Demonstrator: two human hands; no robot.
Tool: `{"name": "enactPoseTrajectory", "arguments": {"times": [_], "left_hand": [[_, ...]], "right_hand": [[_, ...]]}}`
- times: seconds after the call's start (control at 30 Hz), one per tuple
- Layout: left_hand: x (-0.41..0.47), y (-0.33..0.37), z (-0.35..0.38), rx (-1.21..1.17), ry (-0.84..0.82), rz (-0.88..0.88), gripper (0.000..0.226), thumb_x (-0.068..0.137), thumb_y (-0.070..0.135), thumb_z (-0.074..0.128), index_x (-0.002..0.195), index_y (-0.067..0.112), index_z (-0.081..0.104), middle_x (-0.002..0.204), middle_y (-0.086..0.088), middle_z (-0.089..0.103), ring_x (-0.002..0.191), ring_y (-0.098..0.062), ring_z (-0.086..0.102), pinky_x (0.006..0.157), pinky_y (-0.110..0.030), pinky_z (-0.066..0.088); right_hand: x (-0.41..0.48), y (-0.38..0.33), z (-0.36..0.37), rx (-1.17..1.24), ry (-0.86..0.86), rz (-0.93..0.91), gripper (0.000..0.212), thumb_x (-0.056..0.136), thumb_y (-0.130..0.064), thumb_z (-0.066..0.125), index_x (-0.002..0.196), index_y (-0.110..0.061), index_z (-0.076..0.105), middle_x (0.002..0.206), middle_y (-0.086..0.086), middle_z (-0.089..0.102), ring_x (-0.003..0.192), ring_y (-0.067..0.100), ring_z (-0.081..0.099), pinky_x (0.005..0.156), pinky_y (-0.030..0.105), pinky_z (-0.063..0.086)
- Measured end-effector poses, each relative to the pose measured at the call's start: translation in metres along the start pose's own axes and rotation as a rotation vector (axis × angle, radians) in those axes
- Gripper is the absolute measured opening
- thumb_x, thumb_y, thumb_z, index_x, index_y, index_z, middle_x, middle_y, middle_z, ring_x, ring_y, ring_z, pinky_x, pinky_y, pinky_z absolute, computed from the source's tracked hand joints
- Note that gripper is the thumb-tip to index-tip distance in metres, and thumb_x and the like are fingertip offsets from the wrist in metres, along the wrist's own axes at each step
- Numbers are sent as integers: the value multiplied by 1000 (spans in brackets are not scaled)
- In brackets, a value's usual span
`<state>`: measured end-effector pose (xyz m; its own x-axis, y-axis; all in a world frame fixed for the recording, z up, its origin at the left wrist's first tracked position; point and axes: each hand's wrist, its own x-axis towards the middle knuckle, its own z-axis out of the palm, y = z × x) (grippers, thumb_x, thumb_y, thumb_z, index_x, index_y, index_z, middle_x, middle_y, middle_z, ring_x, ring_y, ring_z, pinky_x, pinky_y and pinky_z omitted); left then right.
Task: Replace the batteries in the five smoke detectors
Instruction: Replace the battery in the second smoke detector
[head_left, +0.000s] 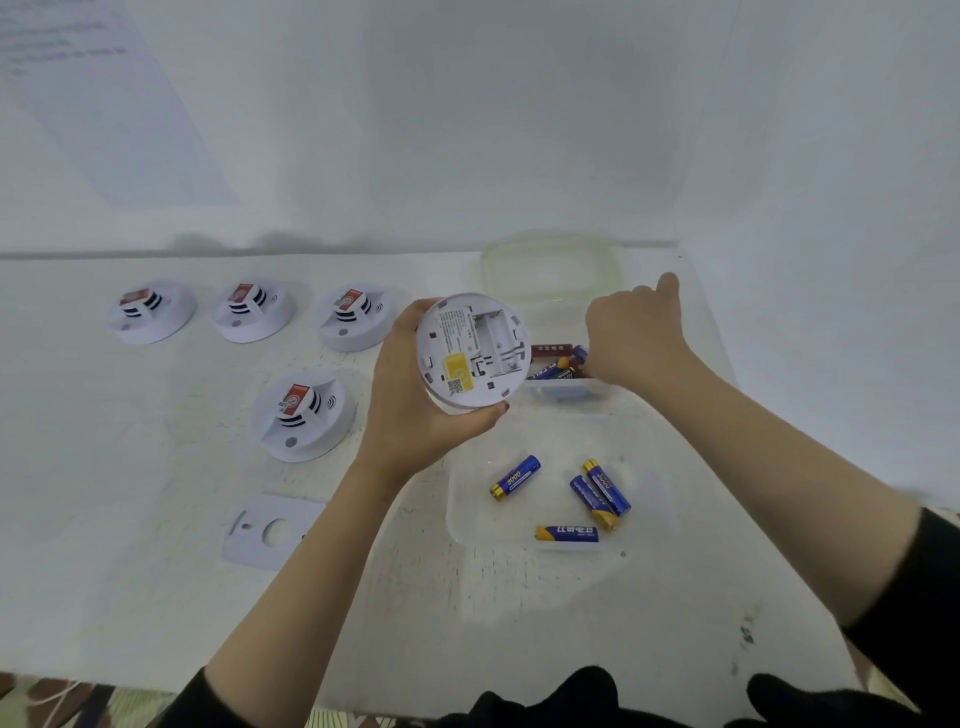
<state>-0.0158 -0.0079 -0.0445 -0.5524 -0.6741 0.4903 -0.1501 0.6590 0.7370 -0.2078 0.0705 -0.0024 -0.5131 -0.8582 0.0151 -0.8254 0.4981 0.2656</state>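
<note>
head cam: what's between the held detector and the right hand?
In the head view, a few batteries in the far clear tub show in the gap between the held detector, gripped by the left hand, and the right hand.

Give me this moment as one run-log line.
left hand: holds overturned detector, battery bay empty | right hand: in far battery box, grip hidden | near tray: four blue batteries | table: four detectors

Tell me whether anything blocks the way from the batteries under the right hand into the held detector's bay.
Nothing visible does. The detector in the left hand shows its battery bay uncovered and empty; the fingers grip only the rim. The right hand reaches into the box just beside it.
</note>
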Motion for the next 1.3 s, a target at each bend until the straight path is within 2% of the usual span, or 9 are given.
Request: {"name": "enactPoseTrajectory", "arguments": {"times": [0.1, 0.27, 0.43, 0.5, 0.73, 0.87, 0.97, 1.07, 1.3], "left_hand": [[5, -2, 0, -26, -24, -15, 85, 51, 40, 82, 121, 36, 36, 116, 11, 51, 111, -8, 53, 91, -27, 50], [14, -5, 0, 5, -84, -46, 94, 45, 46, 82, 125, 25, 36, 114, 23, 45, 108, 3, 50, 87, -16, 48], [19, -6, -4, 140, -160, 28, 113, 49, 55, 77, 144, 15, 32, 120, 18, 42, 108, 0, 36, 94, 3, 24], [20, -5, -5, 169, -165, 45, 108, 48, 59, 73, 140, 13, 39, 124, 12, 43, 108, 2, 34, 91, 5, 23], [17, 0, -5, 149, -135, 52, 103, 49, 57, 74, 138, 17, 39, 122, 32, 37, 109, 17, 37, 91, 0, 30], [19, 6, -4, 172, -162, 89, 104, 51, 56, 74, 140, 16, 37, 128, 17, 44, 112, 1, 43, 95, -13, 36], [21, 10, -2, 197, -183, 137, 106, 53, 56, 75, 143, 15, 36, 134, 14, 43, 118, -3, 43, 101, -16, 33], [22, 13, -1, 210, -193, 169, 103, 53, 55, 74, 141, 14, 38, 129, 14, 45, 114, 2, 43, 101, -11, 31], [19, 19, 3, 206, -187, 203, 99, 54, 54, 76, 138, 16, 39, 122, 8, 52, 109, -4, 46, 96, -23, 40]], "right_hand": [[-2, 2, 3, 68, 51, 7, 32, 84, -28, 56, 61, -17, 37, 62, -2, 37, 71, 22, 38, 88, 36, 26], [-8, 4, 7, 555, 127, 12, 7, 81, -26, 57, 84, -20, 59, 81, -8, 62, 77, 18, 54, 80, 32, 21], [-19, 7, 17, 1171, 215, 37, 13, 81, -16, 66, 89, -24, 71, 76, -15, 63, 70, 1, 58, 79, 19, 46], [-25, 8, 18, 1334, 249, 61, 17, 83, -12, 66, 95, -22, 73, 77, -16, 65, 67, -5, 58, 70, 8, 43], [-44, 8, 7, 1839, 308, 190, 11, 83, -10, 69, 85, -19, 63, 63, -9, 68, 57, 4, 55, 57, 8, 44], [-52, 4, -4, 1853, 393, 75, 13, 83, -8, 69, 84, -19, 64, 69, -8, 71, 65, 6, 62, 66, 14, 48], [-54, 3, -11, 1596, 530, -19, 13, 81, -12, 71, 87, -21, 64, 72, -13, 70, 71, 5, 63, 71, 14, 47], [-50, 3, -13, 1253, 640, -161, 12, 78, -22, 69, 85, -30, 62, 75, -21, 67, 73, 5, 62, 87, 36, 43], [-42, 6, -2, 880, 733, -295, 16, 78, -31, 63, 90, -23, 71, 89, -8, 65, 85, 12, 53, 83, 26, 27]]}}
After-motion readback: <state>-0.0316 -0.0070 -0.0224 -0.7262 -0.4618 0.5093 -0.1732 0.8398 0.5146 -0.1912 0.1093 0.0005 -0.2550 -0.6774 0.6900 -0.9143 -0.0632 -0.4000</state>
